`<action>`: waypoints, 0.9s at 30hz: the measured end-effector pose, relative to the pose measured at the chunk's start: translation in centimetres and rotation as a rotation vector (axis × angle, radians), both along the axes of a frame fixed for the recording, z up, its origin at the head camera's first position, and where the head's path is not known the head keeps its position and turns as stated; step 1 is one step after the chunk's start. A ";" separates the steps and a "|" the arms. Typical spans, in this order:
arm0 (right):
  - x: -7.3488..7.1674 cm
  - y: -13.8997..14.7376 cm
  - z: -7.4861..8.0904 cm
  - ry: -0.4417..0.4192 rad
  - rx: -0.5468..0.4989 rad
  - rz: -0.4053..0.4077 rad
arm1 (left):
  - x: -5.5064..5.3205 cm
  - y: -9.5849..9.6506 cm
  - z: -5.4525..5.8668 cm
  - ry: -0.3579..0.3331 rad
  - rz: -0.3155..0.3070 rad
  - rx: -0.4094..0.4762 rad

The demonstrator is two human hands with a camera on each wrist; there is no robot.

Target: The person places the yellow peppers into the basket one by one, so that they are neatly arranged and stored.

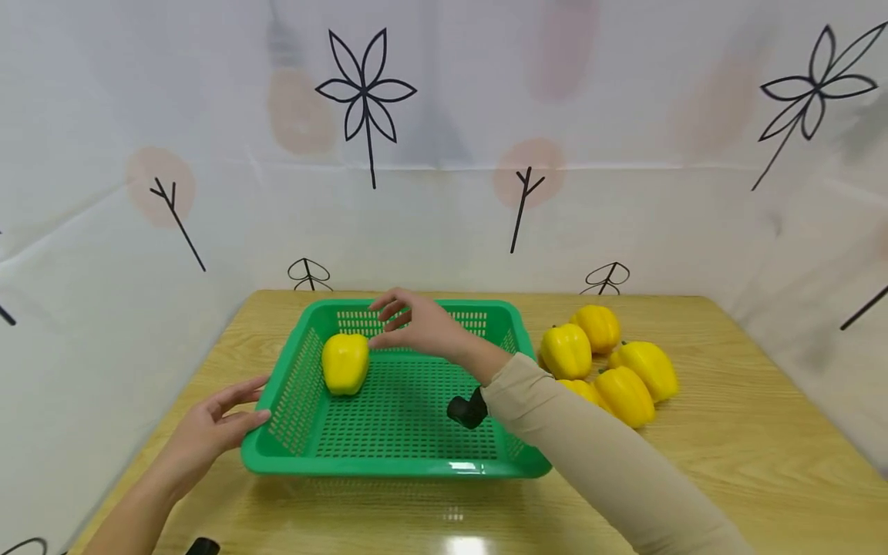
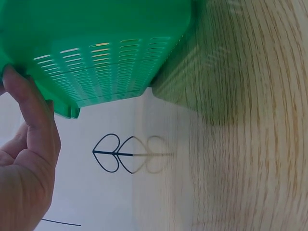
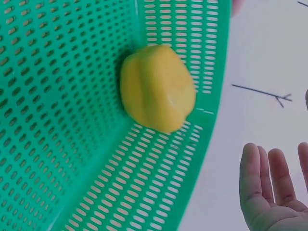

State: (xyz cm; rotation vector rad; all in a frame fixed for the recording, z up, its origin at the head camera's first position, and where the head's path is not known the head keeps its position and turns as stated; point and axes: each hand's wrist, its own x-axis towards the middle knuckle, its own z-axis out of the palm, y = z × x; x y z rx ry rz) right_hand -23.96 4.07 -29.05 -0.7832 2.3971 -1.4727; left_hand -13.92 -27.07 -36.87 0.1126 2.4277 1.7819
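A yellow bell pepper (image 1: 345, 364) sits inside the green plastic basket (image 1: 395, 466), towards its left wall. In the right wrist view the bell pepper (image 3: 158, 89) rests in a corner of the perforated basket. My right hand (image 1: 423, 327) hovers over the basket just right of the pepper, fingers loosely bent and holding nothing. At the basket's left rim, my left hand (image 1: 211, 424) holds the edge, thumb over the rim and fingers along the outside. The left wrist view has those fingers (image 2: 36, 115) right at the basket's rim.
Several yellow bell peppers (image 1: 626, 395) lie grouped on the wooden table (image 1: 749, 432) to the right of the basket, partly hidden by my right sleeve (image 1: 590, 455). A white patterned cloth (image 1: 444, 223) hangs behind the table and along its sides.
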 end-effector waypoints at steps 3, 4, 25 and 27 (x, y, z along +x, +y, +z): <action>0.4 0.6 0.5 0.001 -0.037 -0.005 | 0.1 0.0 0.0 -0.003 0.001 -0.003; 0.6 0.8 0.7 0.004 -0.045 -0.008 | 0.1 0.0 0.0 -0.006 0.001 -0.004; 2.2 5.1 2.2 0.054 -0.124 -0.043 | 0.4 0.1 0.2 -0.013 -0.004 -0.014; 2.3 5.6 2.3 0.061 -0.132 -0.055 | 0.4 0.1 0.2 -0.019 -0.004 -0.015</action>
